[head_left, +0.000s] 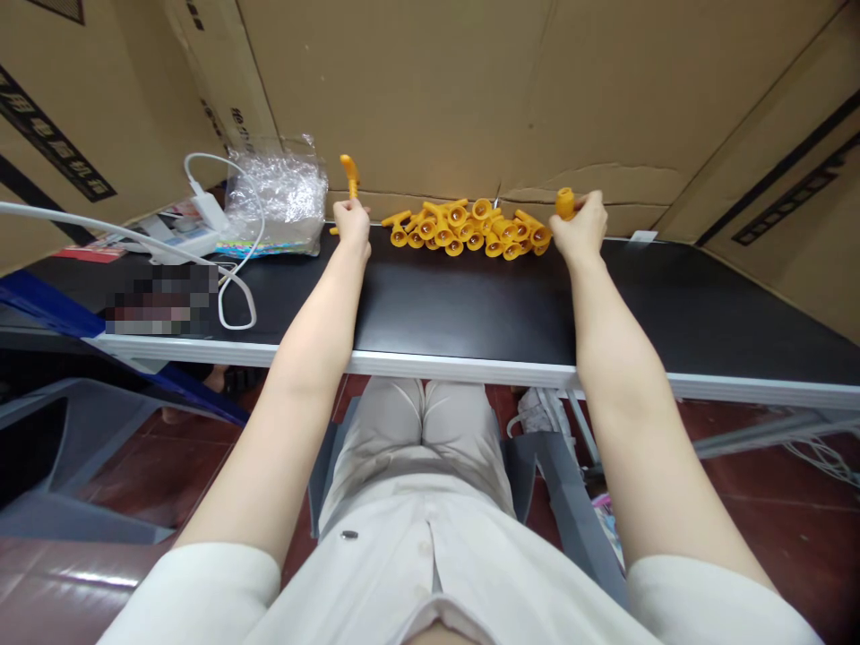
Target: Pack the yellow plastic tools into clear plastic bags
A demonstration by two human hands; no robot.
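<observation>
Both my arms reach across a black table [470, 309] to its far edge. My left hand [352, 226] is closed round a curved yellow plastic piece [350, 174] that sticks up above my fist. My right hand [581, 229] is closed on a yellow plastic cup-shaped piece [565, 203], held at the right end of the pile. Between the hands lies a pile of several yellow plastic parts [466, 227] with round cups and short stems, against the cardboard wall.
Cardboard sheets [470, 90] wall the table's back and sides. A clear plastic bag [277, 202] sits at the back left, beside a white charger and cable [225, 242]. A blurred patch lies at the left front edge. Grey chair parts [564, 502] show below.
</observation>
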